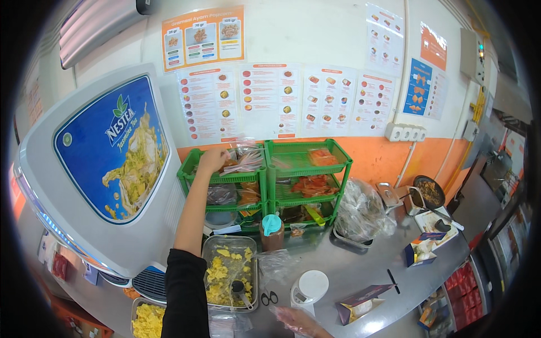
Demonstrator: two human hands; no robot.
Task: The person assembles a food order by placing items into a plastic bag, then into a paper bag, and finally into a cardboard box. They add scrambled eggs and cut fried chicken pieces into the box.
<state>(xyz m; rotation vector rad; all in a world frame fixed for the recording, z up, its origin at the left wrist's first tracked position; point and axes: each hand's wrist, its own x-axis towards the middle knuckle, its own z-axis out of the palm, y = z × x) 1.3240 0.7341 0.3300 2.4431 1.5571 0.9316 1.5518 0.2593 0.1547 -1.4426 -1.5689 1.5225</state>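
The left hand reaches up to the top tier of the green plastic rack, its fingers curled around the edge of a clear plastic bag that lies in the rack's upper left basket; how tightly they pinch it is hard to tell at this size. On the rack's right side, the top basket holds a flat packet of orange-red contents, and the tier below holds more reddish packets. Above the rack, a row of white laminated charts with small round food pictures covers the wall, topped by an orange poster; a blue poster hangs further right. Left of the rack stands a large grey drink dispenser with a blue panel showing leaves and yellow liquid. In front of the rack sit a brown bottle with a teal cap, a clear tub of yellow food with a scoop in it, and a small white scale. Right of the rack lies a bulging clear bag. The right hand, in a thin clear glove, is cut off by the lower edge below the scale, so its finger spread cannot be told. A second yellow-filled tub is partly cropped.
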